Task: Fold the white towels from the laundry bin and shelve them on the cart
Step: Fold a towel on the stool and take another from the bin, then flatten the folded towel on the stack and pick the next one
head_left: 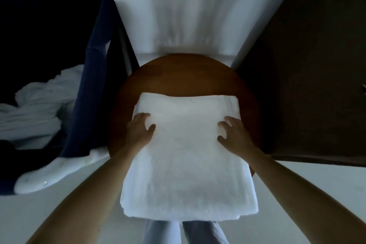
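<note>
Pressing flat on the folded white towel (188,154) with the left hand (141,127) and right hand (233,131), fingers (228,120) spread loose, pinching nothing. Lying between both hands, long way running from just past the fingertips back toward the wrists. Equally near both; probably ready for another fold.

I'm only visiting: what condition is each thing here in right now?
Towel: folded, lying on the round table, near end hanging past its edge.
Left hand: rests on the towel's left edge.
Right hand: rests on the towel's right side, fingers spread.
Laundry pile: crumpled, unfolded, inside the blue bin.
</note>
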